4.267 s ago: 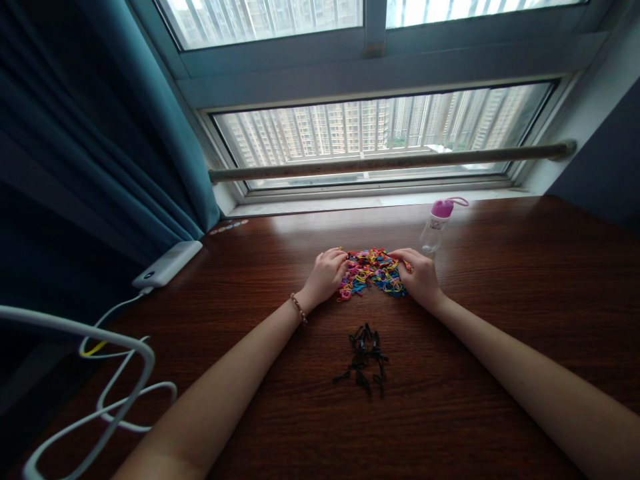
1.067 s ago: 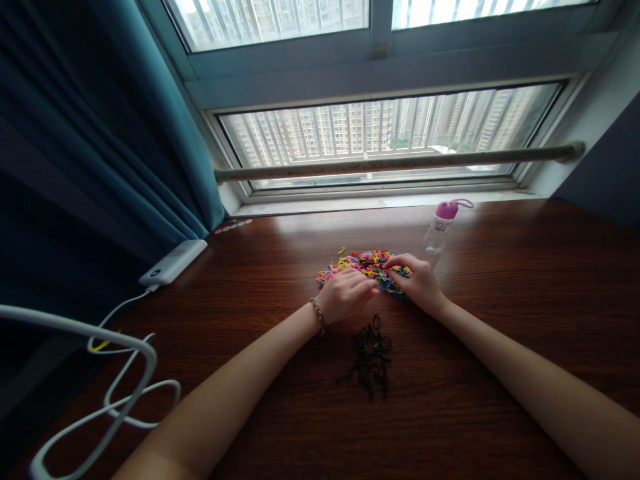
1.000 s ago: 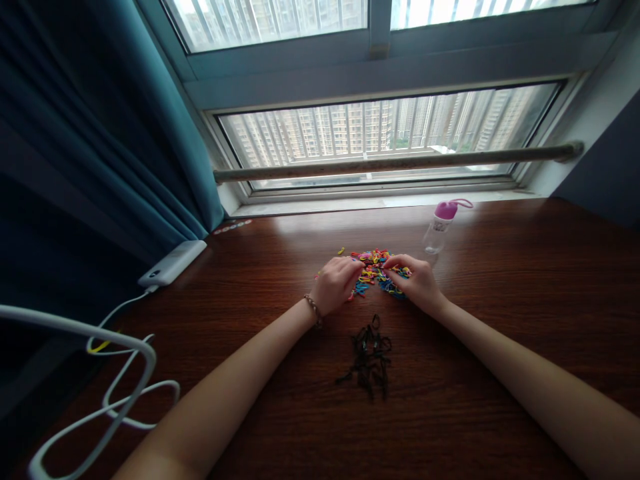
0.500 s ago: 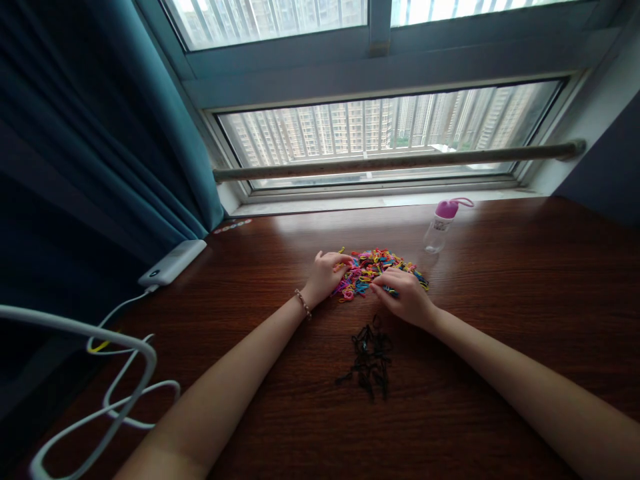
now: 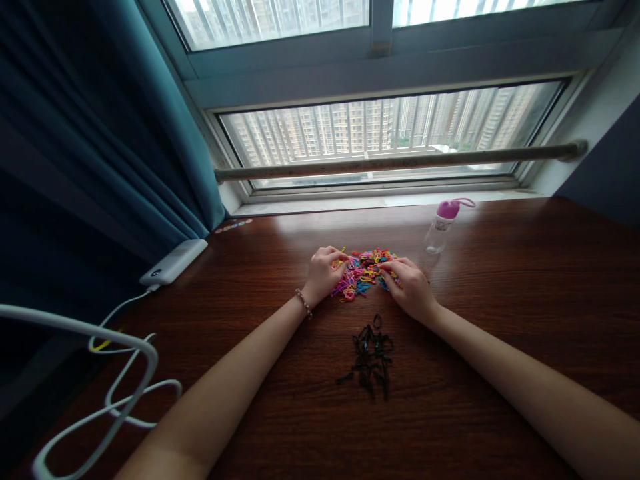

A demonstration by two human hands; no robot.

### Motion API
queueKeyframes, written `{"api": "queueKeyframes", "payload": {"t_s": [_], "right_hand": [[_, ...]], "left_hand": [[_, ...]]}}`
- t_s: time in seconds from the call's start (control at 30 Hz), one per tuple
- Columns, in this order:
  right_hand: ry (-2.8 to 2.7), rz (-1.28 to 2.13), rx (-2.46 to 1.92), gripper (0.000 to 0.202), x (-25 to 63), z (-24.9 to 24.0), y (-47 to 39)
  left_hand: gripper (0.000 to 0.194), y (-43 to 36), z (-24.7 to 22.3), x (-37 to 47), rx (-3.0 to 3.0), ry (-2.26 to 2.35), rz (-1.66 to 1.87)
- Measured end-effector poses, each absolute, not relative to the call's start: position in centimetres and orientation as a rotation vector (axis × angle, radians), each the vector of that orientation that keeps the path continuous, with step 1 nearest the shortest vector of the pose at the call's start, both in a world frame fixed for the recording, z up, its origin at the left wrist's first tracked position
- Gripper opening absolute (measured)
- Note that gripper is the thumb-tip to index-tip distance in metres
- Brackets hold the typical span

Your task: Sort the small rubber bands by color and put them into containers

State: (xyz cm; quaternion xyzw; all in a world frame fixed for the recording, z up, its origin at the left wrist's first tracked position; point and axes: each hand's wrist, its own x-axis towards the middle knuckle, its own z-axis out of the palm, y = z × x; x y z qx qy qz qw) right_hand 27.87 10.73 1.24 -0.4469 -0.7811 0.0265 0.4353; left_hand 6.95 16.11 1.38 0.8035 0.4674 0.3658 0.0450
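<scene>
A pile of small colourful elastic hair ties (image 5: 357, 275) lies on the brown wooden table (image 5: 280, 407). At its left edge rests my left hand (image 5: 323, 273), a beaded bracelet on the wrist. Its thumb and fingers curve apart over the ties, with some colours showing between them. My right hand (image 5: 411, 287) reaches into the right side of the pile, thumb and forefinger close together at the ties. Whatever is between those fingertips is too small to make out. Nearer to me lies a separate, loose group of black hair ties (image 5: 370, 363), one loop at its far end.
A clear bottle (image 5: 438, 235) with a pink lid stands behind the pile to the right. At the left lie a white power bank (image 5: 174, 262) and a looped white cable (image 5: 131, 350). A blue curtain (image 5: 165, 133) hangs there; a window with a rail (image 5: 400, 162) is behind.
My right hand has shifted slightly right and its fingertips have moved farther into the pile. The loop at the far end of the black group now shows more clearly. My left hand has barely moved.
</scene>
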Motion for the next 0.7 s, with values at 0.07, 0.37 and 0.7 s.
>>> {"api": "queueKeyframes", "payload": {"t_s": [0.07, 0.37, 0.7], "right_hand": [[-1.950, 0.063, -1.127, 0.018, 27.9, 1.2, 10.7], [-1.959, 0.075, -1.137, 0.019, 27.9, 1.3, 10.6], [-1.965, 0.040, -1.149, 0.018, 28.0, 1.1, 10.8]], "left_hand": [[0.013, 15.8, 1.6, 7.1, 2.494, 1.365, 1.062], [0.020, 15.2, 2.1, 7.4, 2.492, 1.454, 1.004], [0.032, 14.6, 2.0, 7.8, 2.730, 1.187, 0.551]]}}
